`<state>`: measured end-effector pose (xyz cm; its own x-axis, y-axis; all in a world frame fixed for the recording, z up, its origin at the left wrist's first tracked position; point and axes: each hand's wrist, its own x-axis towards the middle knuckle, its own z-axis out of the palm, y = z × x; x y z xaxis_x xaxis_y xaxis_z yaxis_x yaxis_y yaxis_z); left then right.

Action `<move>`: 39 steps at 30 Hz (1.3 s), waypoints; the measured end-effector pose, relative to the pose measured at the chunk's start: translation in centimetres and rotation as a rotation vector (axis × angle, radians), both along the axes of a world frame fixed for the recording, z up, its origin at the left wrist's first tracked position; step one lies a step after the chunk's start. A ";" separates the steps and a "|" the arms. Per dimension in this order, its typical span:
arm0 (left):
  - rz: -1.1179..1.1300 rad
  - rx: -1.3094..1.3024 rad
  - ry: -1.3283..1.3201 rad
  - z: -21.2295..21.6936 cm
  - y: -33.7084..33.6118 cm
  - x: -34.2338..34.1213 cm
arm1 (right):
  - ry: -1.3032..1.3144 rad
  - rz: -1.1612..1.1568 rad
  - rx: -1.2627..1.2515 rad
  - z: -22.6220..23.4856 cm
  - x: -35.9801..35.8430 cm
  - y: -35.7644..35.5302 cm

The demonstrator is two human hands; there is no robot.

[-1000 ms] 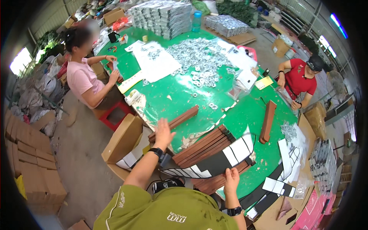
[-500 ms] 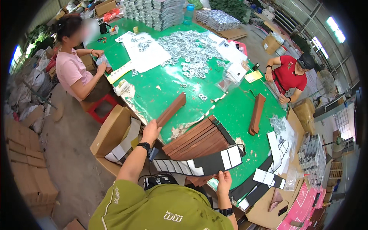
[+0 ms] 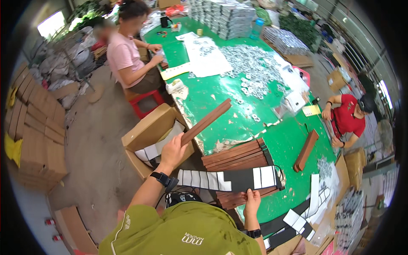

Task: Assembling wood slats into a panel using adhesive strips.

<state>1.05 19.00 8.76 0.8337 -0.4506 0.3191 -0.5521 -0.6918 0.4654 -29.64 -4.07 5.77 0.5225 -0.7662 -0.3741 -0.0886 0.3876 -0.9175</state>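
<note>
My left hand [image 3: 172,154] is closed round the near end of a long brown slat [image 3: 207,121], which points away over the green table's edge. With thumb and fingers, my right hand [image 3: 251,203] pinches the lower edge of a black strip with white panels [image 3: 240,180]. The strip stretches leftward in front of me, its left end near my left wrist. It lies partly over a stack of brown slats [image 3: 238,154] at the table edge. Another brown slat bundle [image 3: 305,150] rests farther right on the table.
An open cardboard box [image 3: 146,137] stands left of the green table [image 3: 208,92]. Many metal rings [image 3: 254,63] lie spread across the far half. A co-worker in pink [image 3: 127,57] sits at the left; one in red [image 3: 349,119] is at the right. More black-and-white strips [image 3: 297,223] lie right.
The whole view has swung left, so the table sits farther right. My left hand has brought its slat back toward the box and turned it edge-on. My right hand still pinches the strip.
</note>
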 end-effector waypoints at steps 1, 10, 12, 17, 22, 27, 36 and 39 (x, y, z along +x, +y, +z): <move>-0.007 -0.010 -0.055 0.8 0.4 -0.5 | -0.008 0.022 0.004 0.3 0.3 -0.4; 0.130 -0.063 -0.212 3.7 3.5 -5.5 | -0.092 0.170 0.063 -0.5 -0.4 -1.7; 0.269 -0.067 -0.088 2.9 4.1 -6.7 | -0.033 0.192 0.084 -0.7 -0.9 -1.9; 0.471 -0.301 0.175 -0.2 7.4 -7.4 | -0.048 0.159 0.067 -1.1 -1.8 -2.2; 0.686 -0.738 0.493 -6.7 12.2 -5.7 | -0.011 0.057 0.004 0.4 -2.3 -2.5; 0.846 -0.994 0.582 -14.1 16.3 -4.4 | 0.037 0.008 -0.013 1.0 -0.5 -2.1; 1.005 -1.008 0.781 -20.5 22.0 -4.5 | 0.036 0.125 -0.146 4.7 5.8 2.3; 0.960 -1.157 0.804 -21.2 22.3 -4.4 | 0.053 0.191 -0.163 4.4 6.5 2.7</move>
<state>-3.35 41.35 -12.39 0.7498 0.4197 -0.5115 0.4388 0.2631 0.8592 -23.18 -1.40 10.13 0.6462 -0.7081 -0.2846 -0.1956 0.2068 -0.9586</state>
